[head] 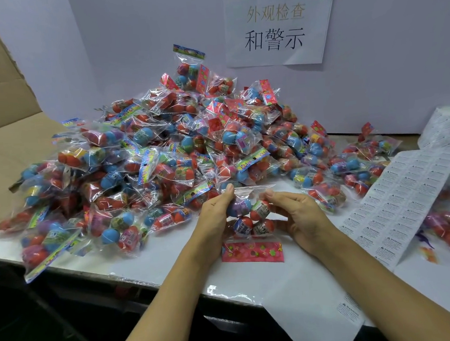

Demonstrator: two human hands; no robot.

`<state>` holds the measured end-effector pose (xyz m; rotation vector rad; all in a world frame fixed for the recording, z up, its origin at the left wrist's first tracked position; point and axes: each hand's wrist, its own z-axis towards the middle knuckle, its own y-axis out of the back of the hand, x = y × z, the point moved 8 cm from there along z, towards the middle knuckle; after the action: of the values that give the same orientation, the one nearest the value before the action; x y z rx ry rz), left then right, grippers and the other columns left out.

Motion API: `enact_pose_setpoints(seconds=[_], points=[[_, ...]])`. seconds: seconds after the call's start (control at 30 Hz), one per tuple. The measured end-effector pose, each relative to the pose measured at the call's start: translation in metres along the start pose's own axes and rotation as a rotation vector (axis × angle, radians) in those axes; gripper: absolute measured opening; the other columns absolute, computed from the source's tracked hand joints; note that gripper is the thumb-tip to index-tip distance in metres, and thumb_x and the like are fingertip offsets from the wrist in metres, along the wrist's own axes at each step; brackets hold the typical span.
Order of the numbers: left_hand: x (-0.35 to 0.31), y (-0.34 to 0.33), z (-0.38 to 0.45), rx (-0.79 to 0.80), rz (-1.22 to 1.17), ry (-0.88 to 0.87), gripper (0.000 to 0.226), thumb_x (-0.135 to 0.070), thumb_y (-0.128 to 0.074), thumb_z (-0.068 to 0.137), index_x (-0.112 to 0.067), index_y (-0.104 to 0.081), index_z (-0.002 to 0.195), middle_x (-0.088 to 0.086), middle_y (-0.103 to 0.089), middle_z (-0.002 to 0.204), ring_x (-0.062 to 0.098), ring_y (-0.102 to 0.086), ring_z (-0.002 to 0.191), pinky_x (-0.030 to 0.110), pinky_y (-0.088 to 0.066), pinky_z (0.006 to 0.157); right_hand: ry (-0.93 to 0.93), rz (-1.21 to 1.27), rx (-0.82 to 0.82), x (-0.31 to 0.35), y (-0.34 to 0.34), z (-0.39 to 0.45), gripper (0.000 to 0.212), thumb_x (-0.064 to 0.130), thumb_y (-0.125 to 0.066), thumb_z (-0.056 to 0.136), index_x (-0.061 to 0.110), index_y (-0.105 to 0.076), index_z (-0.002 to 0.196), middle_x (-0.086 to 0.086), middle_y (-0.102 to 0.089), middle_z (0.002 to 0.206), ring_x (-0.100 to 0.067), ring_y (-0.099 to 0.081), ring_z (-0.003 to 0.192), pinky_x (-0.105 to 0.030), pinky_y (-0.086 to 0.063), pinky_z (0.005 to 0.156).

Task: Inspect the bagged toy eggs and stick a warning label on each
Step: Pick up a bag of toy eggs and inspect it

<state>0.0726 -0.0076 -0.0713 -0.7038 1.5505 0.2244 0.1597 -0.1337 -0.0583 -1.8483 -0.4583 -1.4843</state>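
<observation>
A white worktop [171, 258] is carrying a big heap of bagged eggs [147, 160] across its back and left side. A sheet of warning labels [398, 202] is trailing toward the right edge. Near the front edge, one bag [249, 219] is being held up, the left hand [216, 214] and right hand [300, 213] both pinching its sides.
</observation>
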Motion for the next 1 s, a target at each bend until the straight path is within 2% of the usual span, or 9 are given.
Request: enact_pose_setpoints(seconds=[0.1, 0.17, 0.27, 0.43, 0.53, 0.6, 0.7, 0.87, 1.0], points=[[0.0, 0.003, 0.003, -0.002, -0.008, -0.036, 0.044, -0.038, -0.059, 0.101, 0.004, -0.072, 0.103, 0.021, -0.075, 0.102, 0.035, -0.072, 0.094, 0.043, -0.063, 0.076, 0.003, 0.002, -0.017, 0.0, 0.003, 0.0, 0.025, 0.034, -0.078, 0.071, 0.012, -0.083, 0.082, -0.008, -0.077, 0.084, -0.012, -0.073, 0.077, -0.025, -0.053, 0.048], [-0.002, 0.006, 0.004, 0.023, -0.04, -0.072, 0.03, -0.032, -0.066, 0.095, -0.003, -0.074, 0.092, 0.015, -0.073, 0.09, 0.024, -0.07, 0.081, 0.032, -0.059, 0.061, 0.002, -0.007, -0.025, 0.001, 0.004, 0.0, 0.023, 0.033, -0.078, 0.071, 0.012, -0.083, 0.08, -0.008, -0.076, 0.082, -0.012, -0.073, 0.074, -0.025, -0.052, 0.047], [-0.004, 0.006, 0.005, 0.062, -0.089, -0.086, 0.019, -0.023, -0.068, 0.092, -0.011, -0.079, 0.083, 0.006, -0.072, 0.083, 0.016, -0.071, 0.074, 0.032, -0.061, 0.066, 0.015, -0.026, -0.022, 0.002, 0.006, 0.001, 0.023, 0.031, -0.077, 0.072, 0.01, -0.082, 0.08, -0.009, -0.075, 0.082, -0.015, -0.072, 0.076, -0.029, -0.054, 0.051], [-0.006, 0.004, 0.004, 0.075, -0.083, -0.1, 0.022, -0.017, -0.065, 0.095, -0.015, -0.083, 0.081, 0.003, -0.076, 0.083, 0.014, -0.073, 0.075, 0.031, -0.062, 0.064, 0.047, -0.041, 0.022, 0.003, 0.005, 0.001, 0.013, 0.02, -0.072, 0.084, 0.01, -0.08, 0.079, -0.009, -0.074, 0.085, -0.017, -0.069, 0.08, -0.033, -0.059, 0.064], [-0.008, 0.001, 0.0, 0.093, -0.035, -0.133, 0.017, -0.025, -0.071, 0.087, -0.012, -0.082, 0.088, 0.009, -0.076, 0.091, 0.021, -0.073, 0.085, 0.037, -0.064, 0.071, 0.06, -0.09, 0.014, 0.004, 0.003, 0.0, 0.022, 0.031, -0.076, 0.074, 0.01, -0.08, 0.082, -0.009, -0.075, 0.088, -0.017, -0.071, 0.082, -0.032, -0.059, 0.067], [-0.01, -0.001, -0.003, 0.101, 0.018, -0.167, 0.023, -0.03, -0.075, 0.079, -0.011, -0.082, 0.09, 0.011, -0.076, 0.091, 0.022, -0.073, 0.087, 0.037, -0.063, 0.073, 0.079, -0.127, 0.015, 0.004, 0.002, -0.001, 0.022, 0.029, -0.077, 0.073, 0.01, -0.08, 0.083, -0.009, -0.075, 0.086, -0.017, -0.07, 0.08, -0.031, -0.059, 0.065], [-0.011, -0.006, -0.007, 0.141, 0.127, -0.213, 0.028, -0.025, -0.08, 0.079, -0.005, -0.08, 0.099, 0.019, -0.076, 0.099, 0.037, -0.072, 0.097, 0.05, -0.059, 0.089, 0.087, -0.17, 0.028, 0.005, 0.0, -0.003, 0.016, 0.029, -0.078, 0.072, 0.016, -0.082, 0.081, -0.006, -0.076, 0.085, -0.014, -0.07, 0.081, -0.03, -0.058, 0.064], [-0.012, -0.004, -0.008, 0.124, 0.089, -0.184, 0.022, -0.024, -0.078, 0.078, -0.004, -0.08, 0.088, 0.04, -0.065, 0.097, 0.038, -0.06, 0.09, 0.066, -0.05, 0.093, 0.095, -0.186, 0.033, 0.004, -0.004, -0.005, 0.021, 0.037, -0.076, 0.074, 0.018, -0.082, 0.083, -0.006, -0.077, 0.086, -0.015, -0.073, 0.078, -0.03, -0.059, 0.06], [-0.007, 0.001, -0.003, 0.033, 0.006, -0.095, 0.025, -0.028, -0.07, 0.088, -0.004, -0.079, 0.088, 0.019, -0.069, 0.085, 0.031, -0.063, 0.087, 0.038, -0.055, 0.076, 0.042, -0.179, -0.01, 0.001, -0.002, -0.004, 0.033, 0.047, -0.068, 0.085, 0.018, -0.082, 0.09, -0.006, -0.076, 0.087, -0.013, -0.071, 0.078, -0.029, -0.056, 0.059]])
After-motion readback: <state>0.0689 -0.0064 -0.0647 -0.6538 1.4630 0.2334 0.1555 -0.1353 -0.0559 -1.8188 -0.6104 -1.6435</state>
